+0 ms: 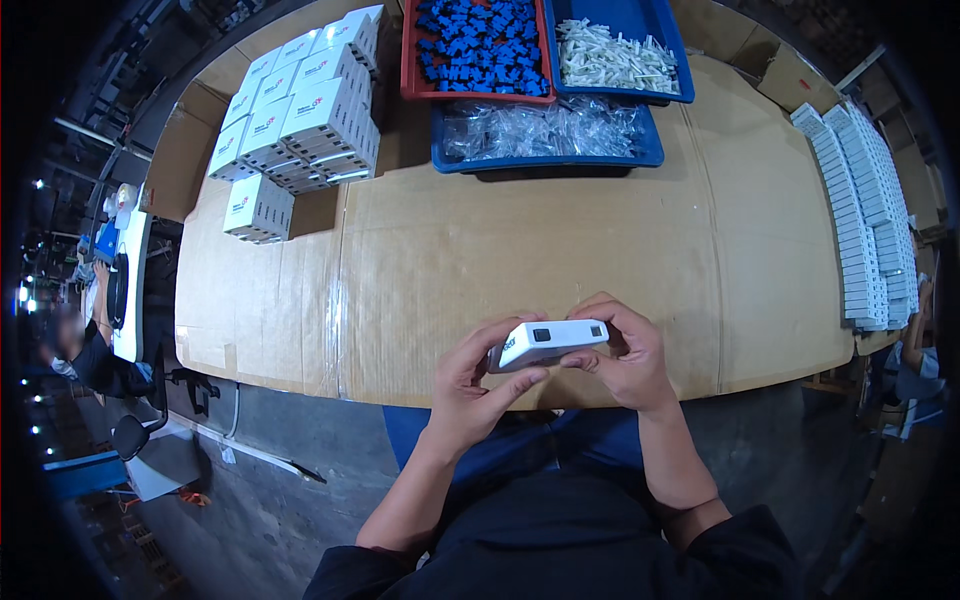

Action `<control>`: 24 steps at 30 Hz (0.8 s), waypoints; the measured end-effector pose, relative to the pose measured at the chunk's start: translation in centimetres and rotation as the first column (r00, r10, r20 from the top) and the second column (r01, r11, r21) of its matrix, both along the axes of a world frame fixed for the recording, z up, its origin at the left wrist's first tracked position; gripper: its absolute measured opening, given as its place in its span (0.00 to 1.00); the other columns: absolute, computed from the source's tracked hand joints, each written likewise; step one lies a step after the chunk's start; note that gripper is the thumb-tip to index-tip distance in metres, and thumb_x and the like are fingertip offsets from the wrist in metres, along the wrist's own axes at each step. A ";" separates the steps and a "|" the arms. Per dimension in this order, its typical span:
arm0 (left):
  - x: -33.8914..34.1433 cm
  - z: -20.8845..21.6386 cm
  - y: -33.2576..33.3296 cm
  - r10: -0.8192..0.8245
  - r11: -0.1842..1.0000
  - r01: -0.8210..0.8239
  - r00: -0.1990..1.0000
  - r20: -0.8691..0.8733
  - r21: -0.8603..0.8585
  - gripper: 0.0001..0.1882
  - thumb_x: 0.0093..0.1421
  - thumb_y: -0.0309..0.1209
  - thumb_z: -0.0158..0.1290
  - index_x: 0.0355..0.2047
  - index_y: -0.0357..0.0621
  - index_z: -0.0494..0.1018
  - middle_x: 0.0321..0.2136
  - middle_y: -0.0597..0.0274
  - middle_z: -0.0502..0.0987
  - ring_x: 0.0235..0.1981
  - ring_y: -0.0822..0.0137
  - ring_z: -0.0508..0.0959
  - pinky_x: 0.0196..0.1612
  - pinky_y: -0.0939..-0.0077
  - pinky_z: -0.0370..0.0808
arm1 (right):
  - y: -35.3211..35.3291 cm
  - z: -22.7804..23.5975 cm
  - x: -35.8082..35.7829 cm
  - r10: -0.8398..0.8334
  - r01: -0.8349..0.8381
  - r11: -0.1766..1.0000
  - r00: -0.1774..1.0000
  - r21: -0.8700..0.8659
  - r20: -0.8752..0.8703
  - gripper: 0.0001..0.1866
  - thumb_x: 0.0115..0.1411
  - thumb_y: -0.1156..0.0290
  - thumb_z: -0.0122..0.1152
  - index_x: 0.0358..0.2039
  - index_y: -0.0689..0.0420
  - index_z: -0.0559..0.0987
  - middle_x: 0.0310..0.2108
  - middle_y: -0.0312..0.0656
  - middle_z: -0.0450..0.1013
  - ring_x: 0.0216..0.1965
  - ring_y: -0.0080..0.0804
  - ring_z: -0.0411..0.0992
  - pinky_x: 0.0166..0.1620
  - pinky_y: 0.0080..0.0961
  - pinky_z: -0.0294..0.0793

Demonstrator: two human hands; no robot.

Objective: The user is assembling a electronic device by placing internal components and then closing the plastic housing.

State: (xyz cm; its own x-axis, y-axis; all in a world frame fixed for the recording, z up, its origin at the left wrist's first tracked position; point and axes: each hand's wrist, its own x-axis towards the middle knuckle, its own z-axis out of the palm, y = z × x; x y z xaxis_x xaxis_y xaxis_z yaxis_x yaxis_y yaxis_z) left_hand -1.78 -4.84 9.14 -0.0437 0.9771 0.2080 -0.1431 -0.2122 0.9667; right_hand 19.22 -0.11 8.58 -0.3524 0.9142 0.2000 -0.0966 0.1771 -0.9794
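A small white box (565, 335) with dark square marks on its narrow upper side is held between both hands, just above the table's near edge. My left hand (468, 385) grips its left end, with the thumb along the near side. At the other end, my right hand (632, 358) has its fingers over the far side and its thumb on the near side. The face turned away from me is hidden.
Stacked white cartons (320, 110) stand at the back left of the cardboard-covered table (520, 240), with one carton (258, 208) in front. A red tray (480, 97) holds blue parts. Blue trays hold pale pieces and clear plastic pieces. White boxes (860, 220) line the right edge.
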 end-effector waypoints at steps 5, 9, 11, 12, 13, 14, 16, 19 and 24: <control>-1.2 0.7 -0.5 -0.199 0.945 0.144 0.966 -0.165 -0.294 0.26 0.59 0.25 0.69 0.56 0.29 0.73 0.51 0.51 0.80 0.54 0.67 0.79 0.59 0.70 0.76 | -0.4 0.0 0.5 0.005 -0.004 0.999 1.000 0.046 -0.021 0.19 0.52 0.82 0.77 0.44 0.64 0.80 0.40 0.41 0.78 0.41 0.27 0.75 0.46 0.24 0.74; -0.4 0.4 0.2 -0.172 0.978 0.171 0.985 -0.002 -0.121 0.25 0.67 0.35 0.62 0.60 0.36 0.72 0.52 0.53 0.81 0.52 0.68 0.80 0.57 0.71 0.76 | 0.0 -0.2 0.3 -0.024 0.011 0.995 0.991 -0.098 -0.129 0.20 0.52 0.83 0.77 0.45 0.64 0.80 0.41 0.40 0.78 0.42 0.26 0.76 0.47 0.25 0.75; 0.7 0.3 0.7 -0.048 0.928 0.234 0.848 0.528 -0.291 0.32 0.75 0.52 0.46 0.64 0.37 0.69 0.50 0.51 0.81 0.49 0.64 0.83 0.56 0.68 0.77 | 0.2 -0.7 0.7 -0.042 -0.025 0.980 0.945 -0.199 -0.325 0.22 0.52 0.82 0.77 0.47 0.64 0.80 0.43 0.39 0.78 0.46 0.27 0.76 0.51 0.26 0.76; 0.5 -0.3 0.9 -0.055 0.928 0.239 0.847 0.529 -0.285 0.32 0.75 0.52 0.46 0.64 0.37 0.69 0.50 0.51 0.81 0.49 0.64 0.83 0.56 0.68 0.77 | 0.2 -0.5 1.1 -0.044 -0.020 0.981 0.946 -0.192 -0.323 0.22 0.52 0.82 0.77 0.47 0.64 0.80 0.43 0.39 0.78 0.46 0.27 0.76 0.51 0.26 0.76; -0.1 -1.5 1.0 -0.205 0.779 0.515 0.749 0.630 -0.359 0.35 0.75 0.56 0.38 0.65 0.38 0.67 0.49 0.50 0.81 0.47 0.62 0.83 0.55 0.65 0.78 | 0.1 -0.6 1.3 -0.048 -0.032 0.974 0.939 -0.226 -0.340 0.23 0.52 0.81 0.77 0.49 0.64 0.80 0.45 0.40 0.78 0.48 0.28 0.77 0.54 0.28 0.76; -0.5 -2.3 1.1 -0.308 0.551 0.742 0.607 0.733 -0.383 0.39 0.76 0.60 0.31 0.66 0.39 0.65 0.49 0.49 0.81 0.46 0.59 0.84 0.55 0.63 0.79 | 0.0 -0.6 1.4 -0.053 -0.044 0.965 0.933 -0.258 -0.356 0.24 0.53 0.80 0.77 0.51 0.64 0.80 0.47 0.41 0.79 0.50 0.30 0.77 0.57 0.29 0.75; -0.2 -2.7 0.0 -0.289 0.510 0.752 0.607 0.740 -0.418 0.34 0.77 0.56 0.34 0.65 0.38 0.66 0.48 0.48 0.81 0.42 0.58 0.84 0.50 0.64 0.81 | 0.3 -1.6 1.3 -0.003 -0.069 0.976 0.943 -0.206 -0.332 0.27 0.55 0.80 0.76 0.55 0.64 0.78 0.50 0.42 0.78 0.52 0.31 0.76 0.59 0.30 0.74; 0.4 -2.8 -0.5 -0.021 0.604 0.738 0.392 0.920 -0.301 0.22 0.74 0.41 0.49 0.60 0.38 0.70 0.45 0.51 0.82 0.40 0.61 0.85 0.45 0.71 0.83 | 0.3 -0.6 -0.2 -0.061 0.001 0.981 0.950 -0.194 -0.307 0.32 0.58 0.79 0.73 0.62 0.64 0.72 0.57 0.45 0.75 0.56 0.32 0.74 0.61 0.32 0.74; 1.9 -1.8 1.0 0.078 0.899 0.134 0.888 0.454 -0.416 0.20 0.65 0.23 0.60 0.56 0.38 0.69 0.49 0.56 0.77 0.50 0.63 0.81 0.51 0.66 0.82 | -0.3 -0.4 -0.1 -0.264 0.124 0.883 0.929 -0.454 -0.259 0.31 0.66 0.79 0.63 0.69 0.63 0.65 0.62 0.49 0.70 0.62 0.39 0.70 0.63 0.35 0.72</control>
State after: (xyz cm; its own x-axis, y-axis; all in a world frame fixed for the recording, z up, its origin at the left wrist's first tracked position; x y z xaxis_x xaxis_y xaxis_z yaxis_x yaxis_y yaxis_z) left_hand 0.16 -3.86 7.37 0.0005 0.9649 -0.2625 -0.5815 0.2139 0.7849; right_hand 19.07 -0.39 8.23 -0.1443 0.9777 -0.1527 -0.4091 -0.1995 -0.8904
